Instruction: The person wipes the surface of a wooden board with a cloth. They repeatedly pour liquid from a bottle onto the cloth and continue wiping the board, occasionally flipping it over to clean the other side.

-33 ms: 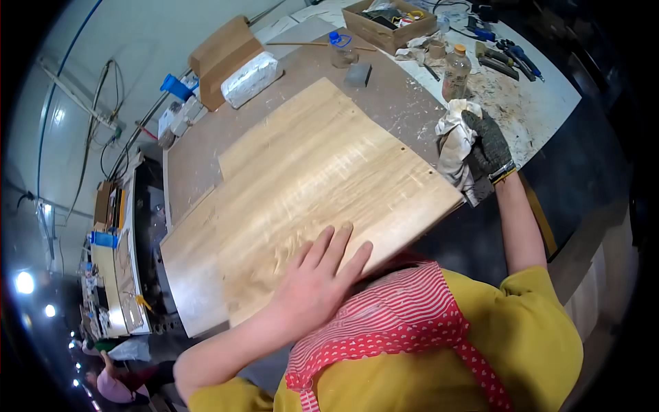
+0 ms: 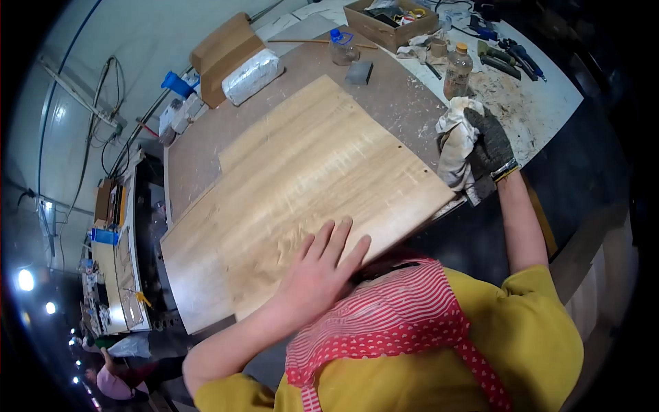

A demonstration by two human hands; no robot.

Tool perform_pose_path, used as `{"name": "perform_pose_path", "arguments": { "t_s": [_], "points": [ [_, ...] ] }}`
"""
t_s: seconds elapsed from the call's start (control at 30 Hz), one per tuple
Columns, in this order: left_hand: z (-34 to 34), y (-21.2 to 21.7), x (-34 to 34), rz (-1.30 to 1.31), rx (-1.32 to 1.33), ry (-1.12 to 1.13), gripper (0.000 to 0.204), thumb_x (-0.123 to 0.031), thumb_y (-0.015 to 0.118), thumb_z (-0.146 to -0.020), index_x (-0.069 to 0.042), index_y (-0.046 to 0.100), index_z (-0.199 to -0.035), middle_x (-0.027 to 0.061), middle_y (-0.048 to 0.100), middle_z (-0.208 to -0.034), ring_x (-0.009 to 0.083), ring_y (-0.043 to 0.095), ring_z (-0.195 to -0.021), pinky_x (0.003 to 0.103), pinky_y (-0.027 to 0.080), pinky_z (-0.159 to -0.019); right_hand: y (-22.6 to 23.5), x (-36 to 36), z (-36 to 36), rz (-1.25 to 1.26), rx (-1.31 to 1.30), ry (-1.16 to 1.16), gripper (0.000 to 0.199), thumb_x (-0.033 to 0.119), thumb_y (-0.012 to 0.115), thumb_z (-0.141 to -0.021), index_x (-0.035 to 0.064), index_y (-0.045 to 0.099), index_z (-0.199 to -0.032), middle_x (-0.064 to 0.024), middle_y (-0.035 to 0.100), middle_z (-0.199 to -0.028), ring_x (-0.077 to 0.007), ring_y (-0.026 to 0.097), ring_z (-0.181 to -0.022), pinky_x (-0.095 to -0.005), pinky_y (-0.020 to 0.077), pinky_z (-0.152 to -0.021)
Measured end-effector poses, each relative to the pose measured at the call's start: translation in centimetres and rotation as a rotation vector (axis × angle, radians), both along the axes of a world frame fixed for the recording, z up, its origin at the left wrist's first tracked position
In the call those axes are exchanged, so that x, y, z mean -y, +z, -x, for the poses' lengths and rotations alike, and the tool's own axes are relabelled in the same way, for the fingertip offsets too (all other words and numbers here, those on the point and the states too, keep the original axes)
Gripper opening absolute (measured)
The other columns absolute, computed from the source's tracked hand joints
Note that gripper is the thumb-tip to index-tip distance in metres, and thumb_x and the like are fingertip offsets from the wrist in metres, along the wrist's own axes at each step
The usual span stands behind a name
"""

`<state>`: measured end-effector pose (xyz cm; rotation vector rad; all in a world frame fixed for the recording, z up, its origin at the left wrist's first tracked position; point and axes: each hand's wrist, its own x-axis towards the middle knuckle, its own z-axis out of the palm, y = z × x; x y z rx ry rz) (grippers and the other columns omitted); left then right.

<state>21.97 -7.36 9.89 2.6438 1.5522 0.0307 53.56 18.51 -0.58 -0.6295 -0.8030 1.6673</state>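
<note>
Worktop (image 2: pixel 302 67) carries board (image 2: pixel 295 182), long axis near-left to far-right; left hand (image 2: pixel 312 278) atop, fingers spread; right hand (image 2: pixel 491 143) clamps rag (image 2: pixel 456 141) by board's right corner.

Part of the workbench (image 2: pixel 401 89) was covered by the wooden board (image 2: pixel 309 172). The fingers of the gloved right hand (image 2: pixel 491 144) were partly hidden by the crumpled rag (image 2: pixel 456 134). The yellow shirt (image 2: pixel 528 329) was cut off by the lower edge. Another person (image 2: pixel 117 384), at lower left, was blurred, and the clutter (image 2: pixel 89 305) behind was too small to be told apart. The lower contents of the cardboard box (image 2: pixel 406 36) were hidden by its walls.
</note>
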Motion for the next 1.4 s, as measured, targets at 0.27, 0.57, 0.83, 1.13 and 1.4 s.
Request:
{"name": "perform_pose_path", "arguments": {
  "t_s": [0.27,0.57,0.83,1.13,1.4],
  "points": [
    [3.6,-8.7,-4.7,0.076,0.148,0.112,0.069,-0.041,0.069,-0.08,-0.01,0.047,-0.138,0.0197,0.04,-0.146,0.0392,0.04,-0.133,0.051,0.033,-0.108,-2.2,-4.6,-7.3,-0.474,0.757,-0.207,0.033,0.01,0.057,-0.093,0.0028,0.058,-0.125,-0.0112,0.06,-0.125,-0.0213,0.057,-0.114,-0.0318,0.0454,-0.098],
    [16.1,-12.8,-14.2,-0.196,0.058,0.473,0.054,-0.042,0.048,-0.096,-0.019,0.041,-0.144,0.0137,0.033,-0.152,0.0345,0.03,-0.14,0.054,0.024,-0.111,4.1,11.4,13.5,-1.649,1.164,-0.213,0.026,0.017,0.061,-0.089,0.0051,0.059,-0.113,-0.0162,0.063,-0.116,-0.0271,0.063,-0.104,-0.0394,0.049,-0.096],
    [16.4,-13.3,-14.0,-0.226,0.095,0.485,0.051,-0.045,0.045,-0.097,-0.022,0.043,-0.143,0.0108,0.035,-0.152,0.0321,0.032,-0.139,0.055,0.025,-0.11,-0.2,8.1,15.4,-0.725,1.659,0.097,0.021,0.013,0.064,-0.086,0.0036,0.064,-0.104,-0.0171,0.062,-0.116,-0.0334,0.06,-0.105,-0.0451,0.0476,-0.091],
    [22.3,-12.8,-13.5,-0.115,0.158,0.263,0.057,-0.053,0.042,-0.096,-0.023,0.04,-0.144,0.0103,0.035,-0.152,0.0333,0.031,-0.14,0.057,0.024,-0.111,-1.0,17.1,25.7,-1.623,1.239,0.132,0.021,0.022,0.061,-0.086,0.0087,0.062,-0.102,-0.0138,0.066,-0.094,-0.0286,0.065,-0.087,-0.0401,0.0526,-0.075],
    [27.3,-15.5,-13.1,-0.302,0.072,0.446,0.058,-0.056,0.037,-0.096,-0.025,0.04,-0.145,0.009,0.034,-0.153,0.0323,0.031,-0.141,0.055,0.023,-0.112,-0.5,23.3,34.4,-1.426,1.059,0.709,0.03,0.013,0.066,-0.076,0.0053,0.063,-0.105,-0.0154,0.065,-0.099,-0.0317,0.062,-0.091,-0.0421,0.0495,-0.081]
  ]
}}
